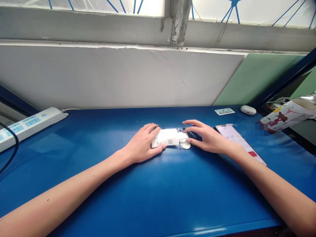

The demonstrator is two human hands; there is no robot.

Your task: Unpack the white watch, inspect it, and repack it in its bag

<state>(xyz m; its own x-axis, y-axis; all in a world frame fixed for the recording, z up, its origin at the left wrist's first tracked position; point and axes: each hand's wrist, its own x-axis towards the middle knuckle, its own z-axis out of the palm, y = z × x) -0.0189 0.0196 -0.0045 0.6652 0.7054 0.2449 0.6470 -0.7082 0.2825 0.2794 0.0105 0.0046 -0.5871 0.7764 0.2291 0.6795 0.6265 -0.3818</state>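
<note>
A flat white rectangular packet [169,136] with a small printed square code lies on the blue table, glossy as if in clear film. My left hand [144,143] grips its left end, thumb along the near edge and fingers at the far side. At the packet's right end sits a small round white piece [185,144]; whether it is joined to the packet I cannot tell. My right hand [203,136] is beside that end with fingers apart, the fingertips close to the round piece or just touching it.
A phone [240,143] showing a timer lies by my right wrist. Behind it are a small card [224,111] and a white earbud case [248,110]. A labelled bottle [288,115] is at the right. On the left rests a white power strip [34,124] with a black cable [16,141].
</note>
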